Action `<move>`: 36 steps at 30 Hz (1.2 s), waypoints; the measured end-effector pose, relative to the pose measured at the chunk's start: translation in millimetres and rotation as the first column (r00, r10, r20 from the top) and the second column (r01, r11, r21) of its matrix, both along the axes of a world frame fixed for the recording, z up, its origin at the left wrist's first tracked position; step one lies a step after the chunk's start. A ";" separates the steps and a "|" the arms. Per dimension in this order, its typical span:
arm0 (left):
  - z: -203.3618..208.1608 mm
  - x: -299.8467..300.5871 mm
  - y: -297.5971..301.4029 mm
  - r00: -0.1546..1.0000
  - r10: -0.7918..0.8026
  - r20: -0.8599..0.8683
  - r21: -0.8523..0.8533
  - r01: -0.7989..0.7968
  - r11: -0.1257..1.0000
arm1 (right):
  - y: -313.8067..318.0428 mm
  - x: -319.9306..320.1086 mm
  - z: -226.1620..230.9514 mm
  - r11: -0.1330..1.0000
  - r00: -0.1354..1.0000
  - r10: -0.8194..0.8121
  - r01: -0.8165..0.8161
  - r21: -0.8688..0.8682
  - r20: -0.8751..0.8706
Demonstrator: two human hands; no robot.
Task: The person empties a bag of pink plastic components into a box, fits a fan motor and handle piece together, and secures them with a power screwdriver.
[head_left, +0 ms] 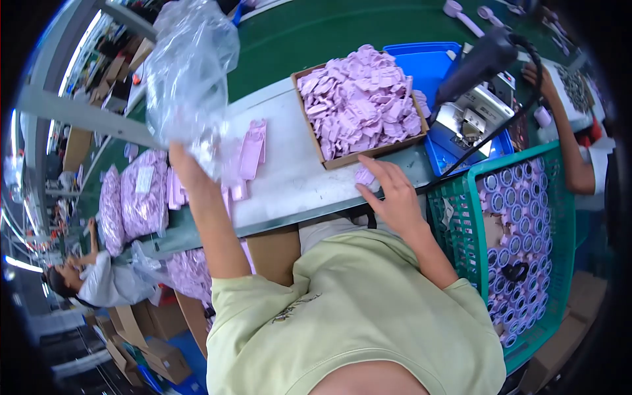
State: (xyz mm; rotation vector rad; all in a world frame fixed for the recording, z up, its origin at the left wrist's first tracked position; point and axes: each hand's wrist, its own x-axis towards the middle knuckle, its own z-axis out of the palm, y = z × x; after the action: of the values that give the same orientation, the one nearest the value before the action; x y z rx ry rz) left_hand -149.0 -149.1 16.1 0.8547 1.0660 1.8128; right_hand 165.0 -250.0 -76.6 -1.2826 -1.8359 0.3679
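Observation:
My left hand (181,157) reaches forward at the left and grips a large clear plastic bag (191,66), which hangs over and partly covers its fingers. Under the bag's lower end, long lilac plastic pieces (252,150) lie on the white tabletop (283,171). My right hand (397,197) is low over the table's near edge, thumb and fingers curved around a small lilac plastic part (363,176). Just beyond that hand stands a shallow cardboard box (327,162) heaped with small lilac plastic parts (362,99).
A green crate (471,227) of round-ended lilac parts stands at my right. Behind it are a blue tray (421,66) with a metal device and a dark tool (477,62) on a cable. Filled bags (141,191) lie left. A co-worker's arm (563,125) reaches in at right.

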 end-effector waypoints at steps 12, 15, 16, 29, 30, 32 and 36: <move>26.8 -112.3 -325.7 0.404 0.888 -0.220 0.181 -0.877 0.445 | 30.7 -13.9 49.5 0.924 0.992 0.121 -0.103 0.367 -0.027; 23.6 -101.1 -350.1 0.249 0.950 -0.191 0.184 -0.941 0.284 | 45.0 -23.6 55.0 0.913 0.998 0.054 -0.066 0.403 0.042; 18.4 -101.7 -346.4 0.212 0.962 -0.175 0.179 -0.953 0.243 | 45.1 -23.8 52.4 0.914 0.993 0.040 -0.080 0.398 0.109; -123.4 -276.3 -299.4 0.614 0.532 -0.583 0.200 -0.527 0.826 | 37.2 7.6 57.1 0.939 0.992 -0.017 -0.027 0.343 0.127; -120.6 -256.1 -234.7 0.674 0.487 -0.556 0.212 -0.452 0.867 | 35.1 5.7 55.9 0.946 0.995 -0.012 -0.022 0.323 0.103; -114.1 -134.6 -201.2 0.761 0.067 -0.645 -0.011 -0.096 0.995 | 23.5 32.4 51.3 0.955 0.999 0.013 -0.023 0.294 0.039; -38.1 -13.5 -204.1 0.376 -0.537 -0.755 -0.438 0.320 0.840 | -33.0 12.9 98.0 0.892 0.747 0.435 -0.433 0.128 -0.503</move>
State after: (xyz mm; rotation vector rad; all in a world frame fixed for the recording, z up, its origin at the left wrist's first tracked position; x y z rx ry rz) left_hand -162.5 -353.2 -22.0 1.8095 1.4135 0.6942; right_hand 177.9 -283.0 21.5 -0.6321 -1.6292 0.8776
